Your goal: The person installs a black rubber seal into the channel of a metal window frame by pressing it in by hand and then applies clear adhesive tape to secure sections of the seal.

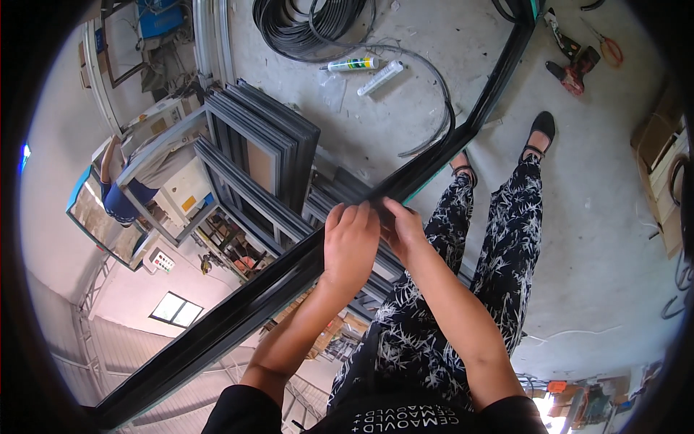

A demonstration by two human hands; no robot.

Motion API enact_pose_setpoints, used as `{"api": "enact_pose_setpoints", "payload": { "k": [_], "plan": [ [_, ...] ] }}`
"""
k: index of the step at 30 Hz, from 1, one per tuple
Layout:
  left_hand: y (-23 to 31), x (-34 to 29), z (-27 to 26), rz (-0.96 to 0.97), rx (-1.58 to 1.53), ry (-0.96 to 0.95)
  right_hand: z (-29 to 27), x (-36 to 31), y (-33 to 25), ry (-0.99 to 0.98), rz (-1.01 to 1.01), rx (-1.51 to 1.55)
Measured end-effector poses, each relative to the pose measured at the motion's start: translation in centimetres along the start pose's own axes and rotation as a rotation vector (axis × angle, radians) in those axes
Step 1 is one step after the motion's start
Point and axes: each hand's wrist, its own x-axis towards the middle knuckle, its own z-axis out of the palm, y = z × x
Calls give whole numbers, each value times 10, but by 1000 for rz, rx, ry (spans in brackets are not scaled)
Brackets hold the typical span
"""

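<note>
A long black window frame [267, 289] with a greenish glass edge slants across the view, from the lower left to the upper right. My left hand [350, 244] is closed over its bar near the middle, fingers together and bent down on the profile. Right beside it, my right hand [403, 230] is closed at the same stretch of bar, thumb and fingers drawn together. Whatever lies between the right fingertips is hidden by the hands and the dark frame. From a coil of black rubber strip [303, 40] on the floor, a strand runs toward the frame's upper part.
Grey window frames [264, 148] stand stacked on the left. Two sealant tubes [379, 78] lie on the floor ahead. A red cordless drill [575, 71] and orange-handled scissors [613, 52] lie at the upper right. Another person [126, 199] is at the far left; cardboard [654, 173] leans at right.
</note>
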Motion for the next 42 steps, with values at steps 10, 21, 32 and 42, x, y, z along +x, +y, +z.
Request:
{"api": "enact_pose_setpoints", "payload": {
  "k": [10, 21, 32, 42],
  "plan": [
    [-1, -35, -42, -50, 22, -20, 7, -11, 13, -17, -21, 15],
    [-19, -68, -64, -38, 136, 74, 22, -31, 33, -60, 6, 37],
    [-19, -71, -59, -47, 94, 74, 28, -45, 42, -135, 8, -23],
    [-35, -84, -109, -182, -369, 191, 43, -67, 48, -170, 38, -12]
  ]
}}
